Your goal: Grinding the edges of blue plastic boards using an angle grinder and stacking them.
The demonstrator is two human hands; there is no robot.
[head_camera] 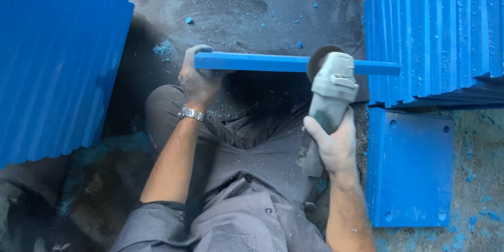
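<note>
A blue plastic plate (252, 62) stands on edge across my lap, its top edge facing up. My left hand (197, 80) grips its left end, fingers wrapped over the edge; a metal watch (191, 114) sits on that wrist. My right hand (332, 144) holds a grey angle grinder (331, 90) by its body. The grinder's round disc (318, 59) rests against the plate's top edge, right of the middle.
Stacks of blue plates lean at the left (52, 63) and upper right (441, 31). A flat blue plate with corner holes (415, 168) lies on the floor at the right. Blue shavings dust the dark floor (236, 16). My grey trousers fill the lower middle.
</note>
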